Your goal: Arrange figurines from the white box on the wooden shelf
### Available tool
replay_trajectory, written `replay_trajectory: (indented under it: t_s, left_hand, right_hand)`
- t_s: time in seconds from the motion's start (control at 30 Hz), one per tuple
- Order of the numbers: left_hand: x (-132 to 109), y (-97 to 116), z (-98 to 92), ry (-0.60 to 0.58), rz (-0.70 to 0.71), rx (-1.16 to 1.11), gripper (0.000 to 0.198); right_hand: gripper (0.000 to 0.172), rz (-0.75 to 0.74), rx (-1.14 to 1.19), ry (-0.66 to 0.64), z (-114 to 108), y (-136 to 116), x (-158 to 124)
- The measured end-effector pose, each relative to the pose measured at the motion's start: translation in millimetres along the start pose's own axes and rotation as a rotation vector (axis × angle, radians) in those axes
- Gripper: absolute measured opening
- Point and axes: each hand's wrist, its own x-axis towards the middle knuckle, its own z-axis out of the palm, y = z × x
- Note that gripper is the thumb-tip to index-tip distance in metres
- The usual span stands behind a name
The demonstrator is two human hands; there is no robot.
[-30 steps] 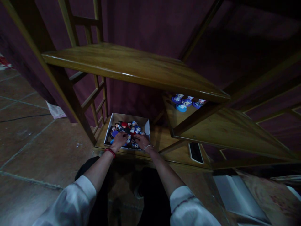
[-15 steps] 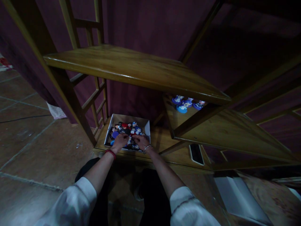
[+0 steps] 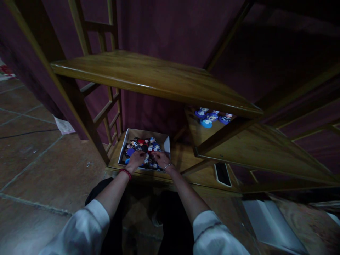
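A shallow white cardboard box on the low wooden shelf holds many small cartoon figurines, mostly black, red, white and blue. Over its front part, my left hand bends inward with fingertips pinched together. Facing it from the right, my right hand has its fingers curled in the same way. A small white-and-blue figurine shows between the fingertips, but whether it is gripped or lies in the box is unclear. Near my left hand is a purple round base.
Several purple-and-blue figurines stand on a raised shelf to the right. A phone with a dark screen lies on the low shelf. Above the box juts a thick wooden shelf board. Slatted wooden sides and a dark curtain surround it.
The view has shifted very slightly. My hands stay over the box in almost the same pose, the right hand's fingers moving only a little.
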Motion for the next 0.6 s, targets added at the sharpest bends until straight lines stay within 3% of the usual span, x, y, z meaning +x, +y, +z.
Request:
replay_trajectory:
  t_s: [0.27, 0.6]
  left_hand:
    - [-1, 1, -1.0, -0.026, -0.046, -0.043, 0.024]
    - [3, -3, -1.5, -0.019, -0.057, -0.017, 0.022]
  right_hand:
    - [0.027, 0.073, 0.1, 0.053, -1, 4, -3]
    - [0.025, 0.095, -0.013, -0.034, -14, -5, -14]
